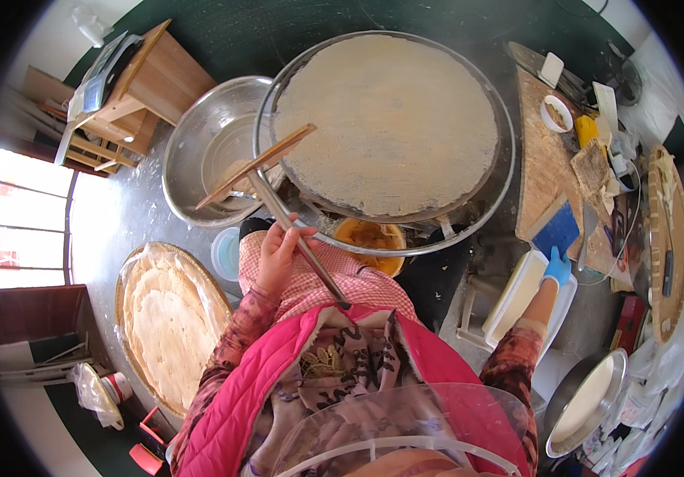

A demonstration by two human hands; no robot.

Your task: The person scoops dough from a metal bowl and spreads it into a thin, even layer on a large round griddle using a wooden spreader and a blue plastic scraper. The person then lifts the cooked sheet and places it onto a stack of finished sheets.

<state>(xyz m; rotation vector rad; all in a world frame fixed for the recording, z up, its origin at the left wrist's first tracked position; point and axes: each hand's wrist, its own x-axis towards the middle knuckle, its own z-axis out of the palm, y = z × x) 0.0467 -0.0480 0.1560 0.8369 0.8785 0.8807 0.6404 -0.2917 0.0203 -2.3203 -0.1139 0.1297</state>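
Observation:
My left hand (279,247) grips the metal handle of a T-shaped batter spreader (294,219). Its long wooden blade is raised, one end overlapping the near left edge of a large round griddle (473,200). A thin layer of pale batter (386,125) covers nearly all of the griddle's surface. On the right, my right hand (556,269), in a blue glove, holds a wide blue scraper (558,229) with a pale edge. That scraper is over the near edge of a wooden board (532,179), just beyond a white rectangular tub (512,298) of pale batter.
A large metal basin (184,149) with a utensil inside stands left of the griddle. Stacked flatbreads (166,334) lie on a round tray under plastic. An orange-yellow bowl (398,238) sits below the griddle rim. At lower right is a steel bowl (616,381) of pale liquid.

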